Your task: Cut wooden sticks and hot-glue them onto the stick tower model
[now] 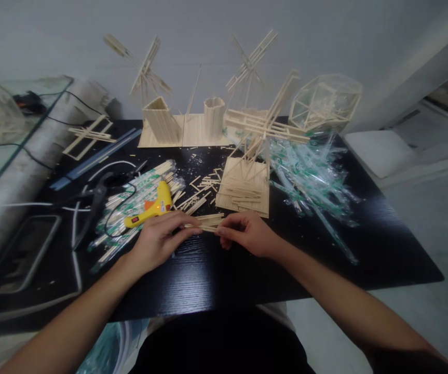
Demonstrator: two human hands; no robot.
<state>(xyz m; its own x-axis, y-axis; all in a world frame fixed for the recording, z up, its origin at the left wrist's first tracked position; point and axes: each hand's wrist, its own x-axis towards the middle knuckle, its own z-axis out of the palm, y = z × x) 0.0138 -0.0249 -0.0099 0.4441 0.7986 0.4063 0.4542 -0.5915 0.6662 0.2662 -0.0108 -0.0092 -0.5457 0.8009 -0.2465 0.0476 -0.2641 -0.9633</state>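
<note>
Several thin wooden sticks (208, 222) lie between my hands near the middle of the black table. My left hand (160, 236) pinches their left ends between thumb and fingers. At the right ends, my right hand (246, 234) is closed with thumb and fingertips on the sticks. Just beyond my left hand rests a yellow glue gun (155, 208), on sticks in plastic wrapping (124, 208). Beyond my right hand stands a wooden windmill model (265, 127) on a square stick base (243, 182), with loose sticks lying across that base.
Two stick-built towers (163, 122) stand on flat bases at the back. Crumpled plastic wrappers (313, 171) cover the right side of the black table (387, 249). Pliers (97, 202), white cable and a phone-like dark frame (23, 254) lie left. Short stick pieces (206, 184) are scattered mid-table.
</note>
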